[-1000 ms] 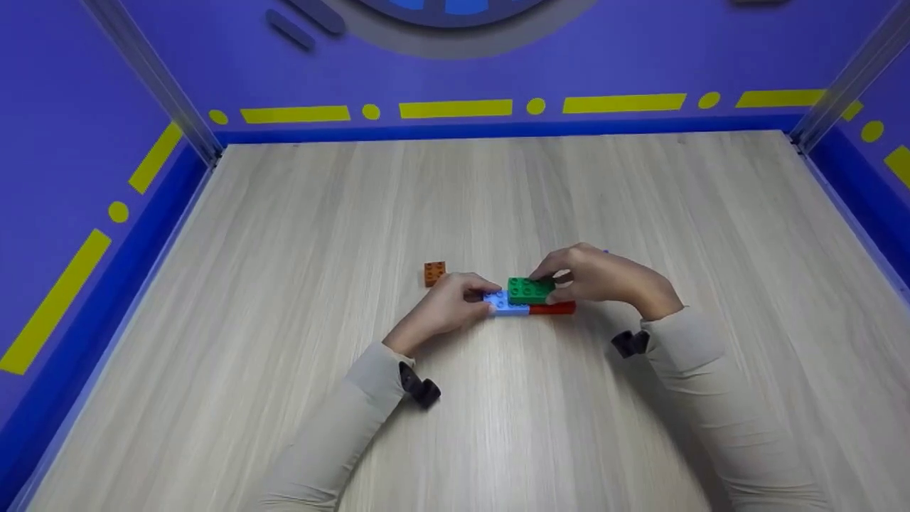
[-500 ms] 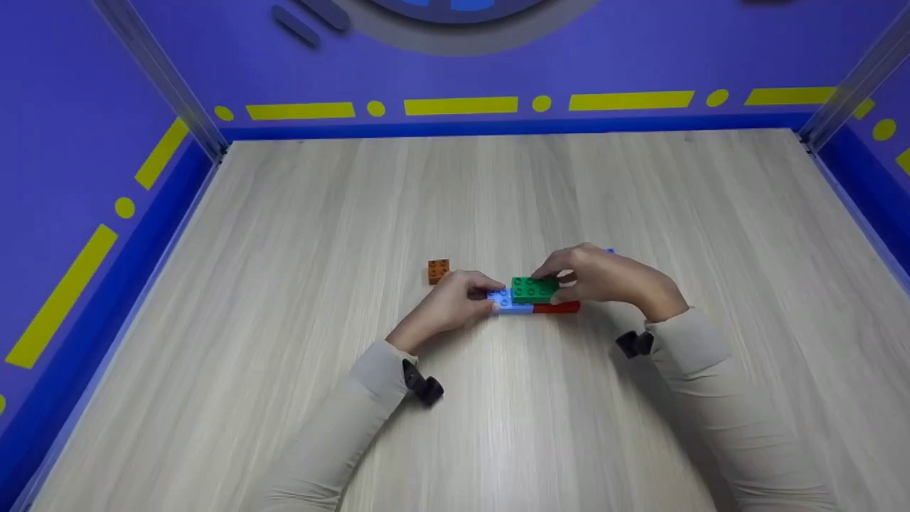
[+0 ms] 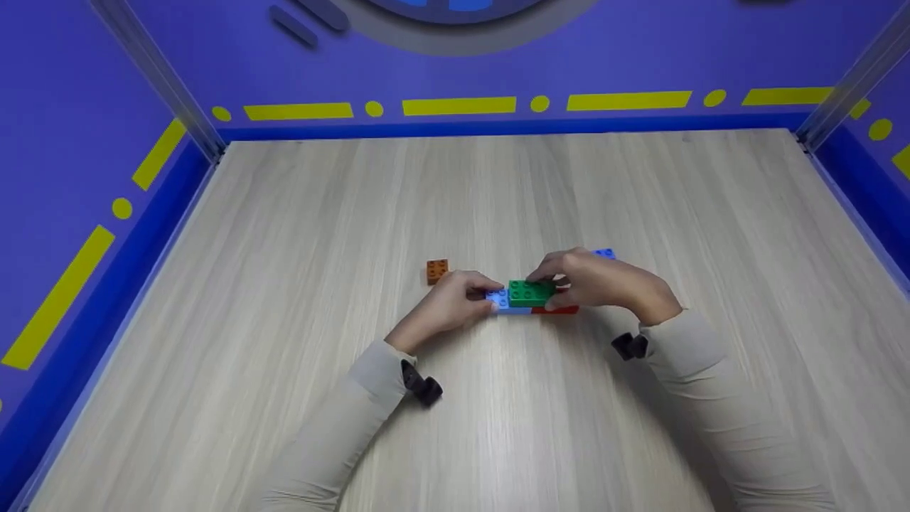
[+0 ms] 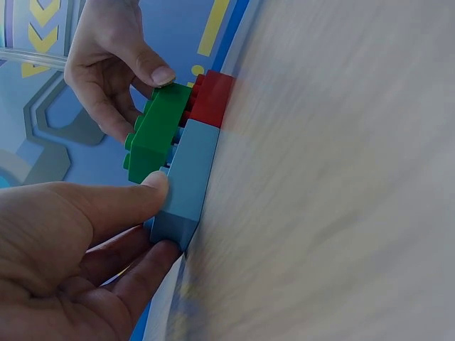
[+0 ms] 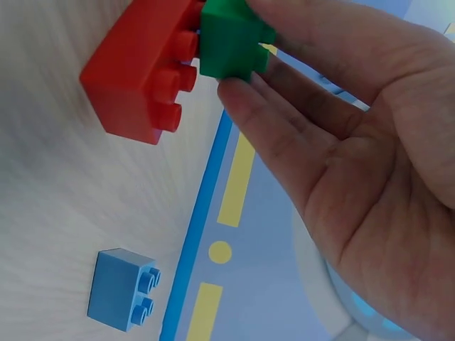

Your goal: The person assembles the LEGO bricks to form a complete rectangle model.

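Note:
My left hand (image 3: 451, 302) pinches the end of a light blue toy building brick (image 4: 190, 167), with the thumb on one side and fingers on the other. End to end with it on the table lies a red brick (image 5: 138, 74). My right hand (image 3: 615, 281) grips a green brick (image 3: 530, 293) between thumb and fingers. The green brick sits over the seam, spanning part of the light blue and part of the red. In the left wrist view some studs show between it and the bricks below, so it does not look pressed fully down.
An orange brick (image 3: 436, 271) lies just beyond my left hand. Behind my right hand is a small blue brick (image 5: 121, 290), partly hidden in the head view. Blue-purple panels (image 3: 455, 78) with yellow marks wall the wooden table (image 3: 355, 213) at the back and sides.
The green brick and my right hand have shifted slightly left and toward me. More of the blue brick behind the right hand now shows. My left hand keeps its grip on the light blue brick.

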The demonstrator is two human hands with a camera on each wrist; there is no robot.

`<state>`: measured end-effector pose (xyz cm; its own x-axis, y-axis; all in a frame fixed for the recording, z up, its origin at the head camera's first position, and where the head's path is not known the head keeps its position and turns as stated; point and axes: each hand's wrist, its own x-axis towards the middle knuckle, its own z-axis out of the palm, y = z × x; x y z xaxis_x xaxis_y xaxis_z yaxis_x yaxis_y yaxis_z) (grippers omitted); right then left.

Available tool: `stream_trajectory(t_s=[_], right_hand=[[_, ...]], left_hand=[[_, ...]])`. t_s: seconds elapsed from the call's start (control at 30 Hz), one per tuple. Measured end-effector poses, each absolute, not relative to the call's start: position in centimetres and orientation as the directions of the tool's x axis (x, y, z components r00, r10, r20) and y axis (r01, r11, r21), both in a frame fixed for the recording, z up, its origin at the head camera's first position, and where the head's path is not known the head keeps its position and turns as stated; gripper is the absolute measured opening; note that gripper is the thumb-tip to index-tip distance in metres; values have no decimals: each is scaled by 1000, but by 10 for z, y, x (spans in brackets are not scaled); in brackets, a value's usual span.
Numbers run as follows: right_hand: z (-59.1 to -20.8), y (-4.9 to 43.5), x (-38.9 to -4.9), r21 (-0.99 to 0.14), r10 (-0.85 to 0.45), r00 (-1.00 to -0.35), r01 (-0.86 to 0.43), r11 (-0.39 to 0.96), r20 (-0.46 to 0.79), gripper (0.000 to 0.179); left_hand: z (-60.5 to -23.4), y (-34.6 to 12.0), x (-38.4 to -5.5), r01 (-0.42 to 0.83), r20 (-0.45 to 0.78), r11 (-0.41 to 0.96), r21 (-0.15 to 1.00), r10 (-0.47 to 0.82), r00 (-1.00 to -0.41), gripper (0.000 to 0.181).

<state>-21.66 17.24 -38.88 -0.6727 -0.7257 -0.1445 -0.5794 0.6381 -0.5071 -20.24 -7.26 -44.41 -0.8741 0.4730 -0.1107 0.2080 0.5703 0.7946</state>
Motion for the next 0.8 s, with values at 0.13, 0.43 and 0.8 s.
stream_trajectory(t_s=[0.13,0.43,0.8], right_hand=[[-389,171,-216,-502,-724,-677,-582,639,-137,30],[-390,169,-215,-492,-711,-694,-580,649,-119,27],[-392,169,-216,-492,-720,-687,-596,634,-97,27]], left_hand=[[-444,-73,-203,209,-112,570,795,475,-873,33],[-445,-72,-204,212,-102,557,803,478,-873,33],[-446,-73,-204,196,-117,568,799,467,-877,32]])
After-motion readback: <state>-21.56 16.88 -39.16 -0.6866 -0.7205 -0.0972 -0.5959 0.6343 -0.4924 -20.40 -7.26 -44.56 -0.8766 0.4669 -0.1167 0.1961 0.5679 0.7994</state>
